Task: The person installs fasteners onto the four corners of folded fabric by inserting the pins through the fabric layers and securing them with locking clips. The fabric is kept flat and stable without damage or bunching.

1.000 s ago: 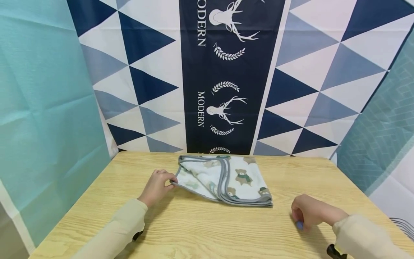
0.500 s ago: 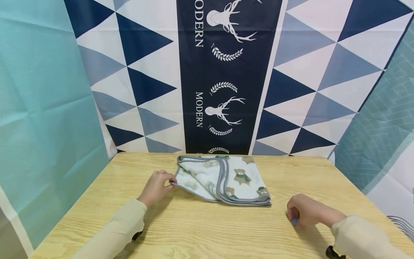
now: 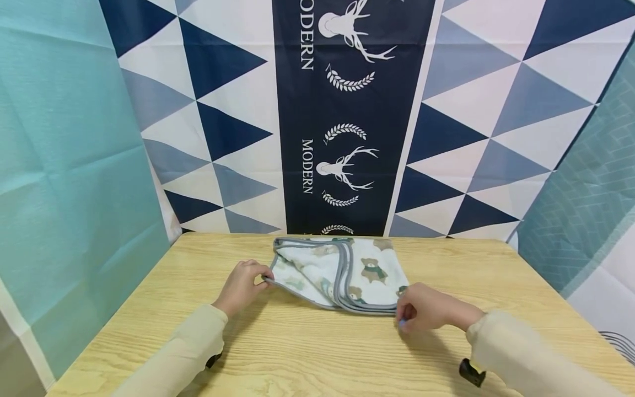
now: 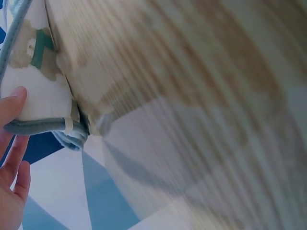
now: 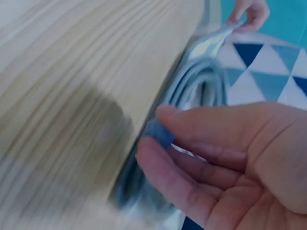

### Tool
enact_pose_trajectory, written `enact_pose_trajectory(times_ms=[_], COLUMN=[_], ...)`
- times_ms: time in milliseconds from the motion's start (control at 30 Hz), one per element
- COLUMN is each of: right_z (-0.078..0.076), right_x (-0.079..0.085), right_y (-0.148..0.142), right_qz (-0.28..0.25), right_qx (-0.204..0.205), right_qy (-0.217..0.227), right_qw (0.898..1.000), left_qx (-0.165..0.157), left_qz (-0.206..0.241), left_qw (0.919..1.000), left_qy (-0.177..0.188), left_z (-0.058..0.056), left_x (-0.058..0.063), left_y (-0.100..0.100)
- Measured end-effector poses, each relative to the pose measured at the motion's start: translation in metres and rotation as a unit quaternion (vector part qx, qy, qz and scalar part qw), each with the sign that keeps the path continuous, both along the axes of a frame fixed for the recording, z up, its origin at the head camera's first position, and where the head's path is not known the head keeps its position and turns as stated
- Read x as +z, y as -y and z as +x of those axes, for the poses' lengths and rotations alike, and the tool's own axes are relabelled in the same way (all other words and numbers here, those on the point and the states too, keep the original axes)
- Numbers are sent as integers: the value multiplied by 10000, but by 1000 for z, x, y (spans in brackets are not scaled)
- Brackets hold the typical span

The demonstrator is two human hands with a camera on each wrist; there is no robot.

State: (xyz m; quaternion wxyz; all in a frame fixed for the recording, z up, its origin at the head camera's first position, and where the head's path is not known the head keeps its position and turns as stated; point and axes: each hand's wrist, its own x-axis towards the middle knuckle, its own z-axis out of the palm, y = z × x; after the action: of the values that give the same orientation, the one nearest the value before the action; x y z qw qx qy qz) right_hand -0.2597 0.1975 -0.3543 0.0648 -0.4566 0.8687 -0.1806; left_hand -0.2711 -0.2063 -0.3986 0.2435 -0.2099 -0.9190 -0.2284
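Observation:
A white fleece blanket with a bear print and grey edging lies folded at the back of the table. Its left corner is lifted and pinched by my left hand. In the left wrist view, the thumb lies on the white side of the blanket, with the fingers behind. My right hand is at the blanket's front right corner and overlaps it in the head view. Between that hand's thumb and index finger is a small blue object; its kind I cannot tell.
The light wooden table stretches toward me and to both sides. A patterned navy, white and blue curtain hangs behind it, and a teal curtain stands at the left.
My right hand has moved left with the small blue object, from the bare table to the blanket's front right corner. My left hand and the blanket have stayed in place.

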Motion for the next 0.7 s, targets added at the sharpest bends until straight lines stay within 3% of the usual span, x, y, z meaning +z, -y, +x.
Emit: enact_pose_trajectory(times_ms=[133, 267, 467, 700], right_z=[0, -5, -24, -45], right_x=[9, 15, 19, 19], right_y=[33, 67, 111, 146], right_qz=[-39, -36, -197, -678], right_qx=[399, 429, 126, -657], right_qy=[-42, -203, -318, 149], right_qw=[9992, 9989, 9992, 9954], left_qx=[5, 36, -84, -180], left_qz=[-26, -68, 240, 611], left_qw=[10000, 9999, 9997, 9977], left_qy=[-49, -148, -27, 212], left_z=[0, -1, -3, -4], left_x=[0, 0, -1, 2], left_y=[-1, 0, 0, -4])
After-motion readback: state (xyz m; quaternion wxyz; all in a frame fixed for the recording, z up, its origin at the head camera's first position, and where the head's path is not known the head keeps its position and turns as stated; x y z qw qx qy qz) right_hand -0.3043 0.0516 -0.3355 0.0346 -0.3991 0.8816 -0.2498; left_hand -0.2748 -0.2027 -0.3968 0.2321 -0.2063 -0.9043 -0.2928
